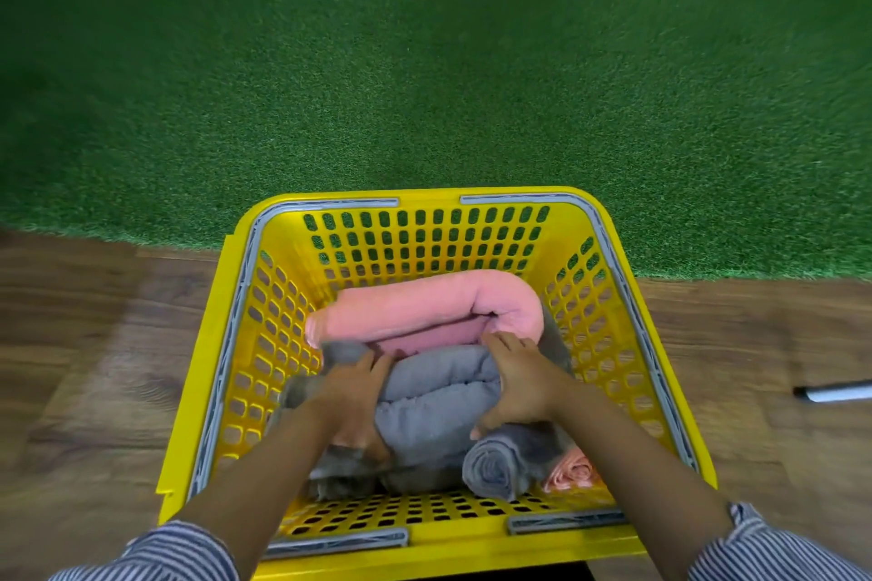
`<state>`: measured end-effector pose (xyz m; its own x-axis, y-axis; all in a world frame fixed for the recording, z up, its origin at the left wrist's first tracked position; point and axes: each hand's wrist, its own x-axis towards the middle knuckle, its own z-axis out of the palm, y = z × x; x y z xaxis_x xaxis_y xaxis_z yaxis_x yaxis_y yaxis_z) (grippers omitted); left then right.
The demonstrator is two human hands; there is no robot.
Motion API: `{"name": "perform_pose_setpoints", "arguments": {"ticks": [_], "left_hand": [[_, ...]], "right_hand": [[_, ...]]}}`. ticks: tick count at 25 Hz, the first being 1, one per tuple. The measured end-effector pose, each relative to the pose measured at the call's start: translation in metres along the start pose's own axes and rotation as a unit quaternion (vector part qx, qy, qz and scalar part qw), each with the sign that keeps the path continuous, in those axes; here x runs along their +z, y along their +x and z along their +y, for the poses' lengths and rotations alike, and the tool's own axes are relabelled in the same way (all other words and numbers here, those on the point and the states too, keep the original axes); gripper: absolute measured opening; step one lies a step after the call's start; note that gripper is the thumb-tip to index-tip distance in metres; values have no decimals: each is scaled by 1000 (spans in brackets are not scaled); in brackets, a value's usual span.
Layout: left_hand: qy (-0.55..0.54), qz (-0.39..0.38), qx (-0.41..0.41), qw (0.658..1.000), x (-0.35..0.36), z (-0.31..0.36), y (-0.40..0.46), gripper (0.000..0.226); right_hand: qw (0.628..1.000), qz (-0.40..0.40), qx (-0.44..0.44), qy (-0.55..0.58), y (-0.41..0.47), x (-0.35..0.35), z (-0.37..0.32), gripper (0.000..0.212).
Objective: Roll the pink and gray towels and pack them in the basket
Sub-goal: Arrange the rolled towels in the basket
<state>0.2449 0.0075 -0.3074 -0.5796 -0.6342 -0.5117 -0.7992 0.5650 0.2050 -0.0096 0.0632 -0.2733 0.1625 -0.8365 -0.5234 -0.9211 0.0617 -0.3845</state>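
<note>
Both my hands were inside the yellow basket [585,222], and they held the gray towel roll [439,396] between them. My left hand [354,401] pressed on the left part of the roll, the fingers curled around it. My right hand [514,387] gripped the right part, with the fingers bent over the top and the thumb low on the near side. This roll lay across the middle of the basket. Behind it, along the far wall, the pink towel roll [424,307] was bent round at its right end. A smaller gray roll [495,467] lay near the front wall, and a small pink roll [573,472] was in the front right corner, just beside it.

I think the danger was that the gray towel opens when I let go, because its layers looked loose on top. Also, if I pushed it down too strongly, it could press the pink roll out of its shape. The basket stood on a wooden floor [94,344], with its far side over a green mat [424,85].
</note>
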Motion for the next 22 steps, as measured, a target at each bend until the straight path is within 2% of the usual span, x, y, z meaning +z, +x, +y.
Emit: {"name": "perform_pose_setpoints", "arguments": {"ticks": [2, 4, 6, 8, 9, 12, 15, 17, 19, 21, 22], "left_hand": [[30, 60, 25, 997, 0, 5, -7, 116], [26, 75, 2, 997, 6, 5, -18, 113], [17, 62, -35, 997, 11, 2, -25, 112], [38, 61, -37, 997, 12, -1, -22, 108], [41, 56, -31, 997, 11, -3, -18, 106], [39, 24, -33, 998, 17, -2, -10, 113], [45, -6, -67, 997, 24, 2, -9, 118], [46, -8, -73, 996, 23, 4, -8, 111], [34, -12, -78, 996, 19, 6, -9, 99], [20, -18, -81, 996, 19, 7, -10, 97], [13, -18, -82, 996, 19, 7, -11, 98]], "right_hand": [[998, -26, 26, 44, 7, -2, -5, 127], [996, -11, 36, 83, 13, -2, -9, 124], [998, -3, 21, 56, 17, 0, -12, 120], [999, 1, -1, 42, 16, 5, -13, 110], [999, 0, -7, 52, 14, 7, -11, 109], [991, -38, 16, 126, -1, 9, 7, 124], [982, -66, 35, 172, -16, 8, 24, 121], [981, -94, 52, 162, -23, 4, 30, 117], [984, -122, 68, 109, -28, 3, 33, 100], [985, -155, 72, 39, -36, 5, 34, 89], [988, -146, 59, 7, -39, 8, 34, 87]]}}
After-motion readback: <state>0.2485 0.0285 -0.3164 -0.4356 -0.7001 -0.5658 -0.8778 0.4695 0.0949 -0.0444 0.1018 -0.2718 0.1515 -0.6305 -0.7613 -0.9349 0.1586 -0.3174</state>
